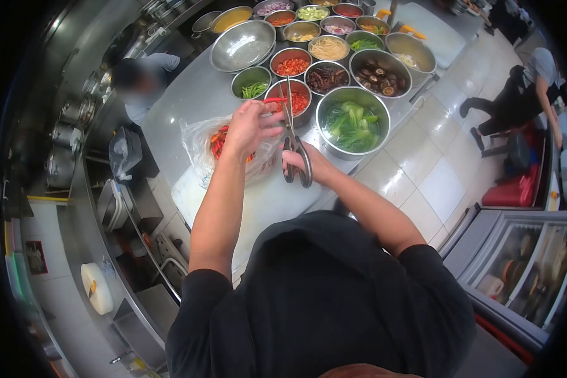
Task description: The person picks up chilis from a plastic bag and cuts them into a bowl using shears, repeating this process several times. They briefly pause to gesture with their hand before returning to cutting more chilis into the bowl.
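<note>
My left hand (pixel 252 126) pinches a red chili pepper (pixel 274 100) by one end, over a metal bowl of cut red chilies (pixel 300 101). Through the handles of a pair of scissors (pixel 289 120) go the fingers of my right hand (pixel 310 165). The blades point away from me, right beside the chili and over that same bowl. Below my left wrist lies a clear plastic bag (pixel 198 135) with whole red chilies (pixel 218 142) inside, partly hidden by my forearm. It rests at the far edge of a white cutting board (pixel 264 211).
Right of the scissors stands a large pot of leafy greens (pixel 353 126). Beyond are bowls of mushrooms (pixel 381 77), dried chilies (pixel 327 78), green peppers (pixel 253 88) and a wide metal bowl (pixel 242 45). One person (pixel 142 79) is at the left, another (pixel 526 88) at the right.
</note>
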`<control>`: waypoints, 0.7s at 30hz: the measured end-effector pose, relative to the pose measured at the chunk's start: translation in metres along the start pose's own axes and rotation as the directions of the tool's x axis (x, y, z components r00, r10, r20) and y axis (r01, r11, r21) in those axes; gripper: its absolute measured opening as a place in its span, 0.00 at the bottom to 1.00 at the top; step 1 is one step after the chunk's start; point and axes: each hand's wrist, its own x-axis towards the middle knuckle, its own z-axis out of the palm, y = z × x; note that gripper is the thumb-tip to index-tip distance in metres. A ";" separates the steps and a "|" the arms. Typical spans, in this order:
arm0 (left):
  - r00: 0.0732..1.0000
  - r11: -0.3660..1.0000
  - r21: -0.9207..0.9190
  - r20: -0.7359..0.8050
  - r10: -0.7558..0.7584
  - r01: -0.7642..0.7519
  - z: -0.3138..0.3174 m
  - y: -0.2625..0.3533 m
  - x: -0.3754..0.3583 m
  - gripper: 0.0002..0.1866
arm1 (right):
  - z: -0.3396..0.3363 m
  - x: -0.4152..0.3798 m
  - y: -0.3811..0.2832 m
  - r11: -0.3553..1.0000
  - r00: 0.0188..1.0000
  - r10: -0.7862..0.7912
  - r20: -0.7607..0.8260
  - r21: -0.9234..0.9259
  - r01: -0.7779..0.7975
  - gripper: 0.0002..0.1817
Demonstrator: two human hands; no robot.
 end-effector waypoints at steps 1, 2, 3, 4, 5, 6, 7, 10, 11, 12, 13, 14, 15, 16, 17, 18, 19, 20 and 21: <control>1.000 1.000 0.004 0.007 0.002 -0.002 0.002 0.000 0.000 0.10 | 0.003 -0.001 0.000 1.000 0.999 0.022 -0.027 -0.010 -0.022 0.29; 1.000 1.000 0.005 -0.007 -0.012 0.012 0.002 -0.002 0.001 0.09 | 0.006 -0.004 -0.001 0.999 0.998 0.037 -0.058 -0.027 -0.039 0.28; 1.000 1.000 0.003 -0.013 -0.018 0.018 0.002 -0.005 0.003 0.09 | 0.008 -0.004 -0.006 0.997 0.995 0.045 -0.092 -0.053 -0.050 0.26; 1.000 1.000 0.000 -0.014 -0.020 0.020 0.003 -0.006 0.006 0.09 | 0.005 -0.001 0.004 0.982 0.990 0.016 -0.141 -0.185 -0.042 0.23; 1.000 1.000 -0.003 -0.012 -0.029 0.029 0.005 -0.005 0.008 0.08 | 0.003 -0.001 0.008 0.988 0.994 0.005 -0.111 -0.153 -0.022 0.23; 0.999 0.999 -0.004 -0.015 -0.040 0.040 0.005 -0.004 0.007 0.07 | 0.002 -0.001 0.009 0.994 0.995 -0.012 -0.100 -0.112 0.001 0.23; 0.998 0.998 -0.005 -0.023 -0.057 0.057 0.005 -0.004 0.006 0.07 | 0.002 -0.001 0.011 0.998 0.996 -0.025 -0.085 -0.065 0.020 0.23; 0.997 0.998 -0.004 -0.020 -0.069 0.069 0.006 -0.005 0.005 0.06 | -0.005 0.005 0.017 0.983 0.999 0.008 -0.037 0.182 -0.001 0.21; 0.998 0.998 -0.004 -0.012 -0.068 0.068 0.007 -0.006 0.007 0.06 | -0.007 0.006 0.017 0.992 0.999 -0.003 -0.043 0.123 0.008 0.23; 0.998 0.998 -0.004 -0.006 -0.068 0.068 0.006 -0.007 0.008 0.06 | -0.008 0.007 0.017 0.998 0.999 -0.012 -0.047 0.065 0.015 0.26; 0.998 0.998 -0.004 -0.003 -0.067 0.067 0.006 -0.007 0.009 0.05 | -0.007 0.007 0.017 1.000 0.999 -0.021 -0.048 0.006 0.022 0.28; 0.998 0.998 -0.006 -0.001 -0.069 0.069 0.006 -0.007 0.010 0.06 | -0.008 0.006 0.015 0.996 0.999 0.000 -0.044 -0.087 -0.004 0.30; 0.997 0.997 -0.008 0.000 -0.072 0.072 0.006 -0.006 0.011 0.06 | -0.010 0.004 0.014 0.984 0.999 0.022 -0.042 -0.178 -0.029 0.32; 0.997 0.997 -0.009 0.002 -0.075 0.075 0.006 -0.006 0.012 0.06 | -0.011 0.003 0.013 0.962 0.998 0.044 -0.044 -0.266 -0.054 0.33; 0.997 0.997 0.004 0.001 -0.083 0.083 0.006 -0.006 0.012 0.06 | -0.010 0.003 0.014 0.978 0.998 0.020 -0.052 -0.206 -0.031 0.32; 0.996 0.996 0.017 0.000 -0.092 0.092 0.006 -0.007 0.013 0.06 | -0.007 0.002 0.016 0.989 0.998 -0.001 -0.063 -0.144 -0.008 0.30; 0.995 0.994 0.031 0.000 -0.102 0.102 0.006 -0.008 0.013 0.06 | -0.006 0.002 0.018 0.997 0.997 -0.023 -0.076 -0.082 0.017 0.28; 0.995 0.994 0.037 -0.002 -0.101 0.101 0.007 -0.009 0.013 0.06 | -0.007 0.004 0.020 1.000 0.997 -0.011 -0.079 -0.022 0.009 0.25; 0.995 0.994 0.044 -0.004 -0.100 0.100 0.007 -0.009 0.013 0.06 | -0.009 0.008 0.024 0.999 0.997 0.001 -0.080 0.037 0.002 0.23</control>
